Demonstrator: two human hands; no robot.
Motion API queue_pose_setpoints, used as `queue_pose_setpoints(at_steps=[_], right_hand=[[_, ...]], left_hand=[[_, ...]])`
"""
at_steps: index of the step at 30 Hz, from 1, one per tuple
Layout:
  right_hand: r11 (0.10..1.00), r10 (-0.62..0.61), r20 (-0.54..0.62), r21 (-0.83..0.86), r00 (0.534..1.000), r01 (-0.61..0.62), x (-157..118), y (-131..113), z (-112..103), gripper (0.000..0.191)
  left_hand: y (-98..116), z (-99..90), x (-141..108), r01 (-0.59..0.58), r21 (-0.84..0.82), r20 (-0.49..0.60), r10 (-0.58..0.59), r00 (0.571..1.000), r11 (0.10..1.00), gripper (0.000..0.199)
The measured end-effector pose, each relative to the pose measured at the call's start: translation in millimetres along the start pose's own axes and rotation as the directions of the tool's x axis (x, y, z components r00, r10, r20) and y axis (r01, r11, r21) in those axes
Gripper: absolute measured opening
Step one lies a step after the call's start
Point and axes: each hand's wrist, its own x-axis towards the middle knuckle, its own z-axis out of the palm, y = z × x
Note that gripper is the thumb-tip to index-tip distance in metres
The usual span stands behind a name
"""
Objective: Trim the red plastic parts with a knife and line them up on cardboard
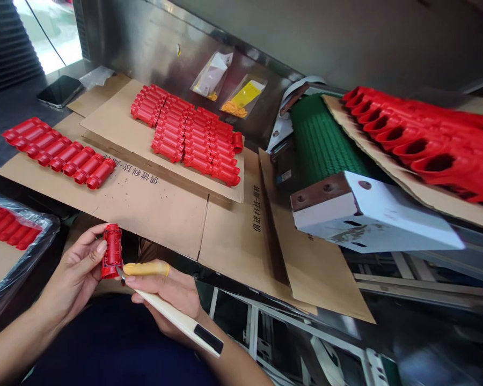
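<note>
My left hand [78, 268] grips a red ribbed plastic tube part [112, 246] upright between thumb and fingers, just in front of the bench edge. My right hand [171, 289] is closed round a knife with a long cream handle [177, 319] and a black end. Its short metal blade touches or nearly touches the lower right edge of the red part; exact contact is hard to see. A yellow finger cot [147, 268] covers my right index finger. On the cardboard beyond, a row of similar red parts [60, 153] lies side by side.
Several more red parts [189, 134] lie on a raised cardboard sheet [116, 126]. At right, a green conveyor belt [326, 134] has a white metal bracket [370, 214], with larger red pieces [422, 145] on cardboard above. A plastic-lined box [50, 220] stands at left; a phone [60, 91] lies behind.
</note>
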Motion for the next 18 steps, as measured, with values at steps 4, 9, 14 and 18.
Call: queue_pose_setpoints(at_steps=[4, 9, 14, 18], right_hand=[[0.969, -0.164, 0.104, -0.168, 0.981, 0.18, 2.8, 10.2, -0.4, 0.02], [0.984, -0.057, -0.212, -0.18, 0.976, 0.019, -3.0, 18.6, 3.2, 0.026], [0.994, 0.092, -0.298, -0.034, 0.95, -0.107, -6.8, 13.8, 10.9, 0.018], [0.996, -0.033, -0.201, -0.09, 0.979, 0.015, -1.6, 13.6, 18.8, 0.025]], left_hand=[[-0.3, 2.1, 1.5, 0.013, 0.009, -0.039, -0.013, 0.999, 1.0, 0.045], [1.9, 3.6, 0.1, 0.014, 0.035, -0.018, -0.013, 1.0, 0.999, 0.049], [-1.8, 1.1, -1.8, -0.16, 0.11, 0.019, 0.159, 0.987, 0.981, 0.036], [-4.9, -2.3, -4.1, -0.329, 0.319, 0.086, 0.319, 0.944, 0.889, 0.023]])
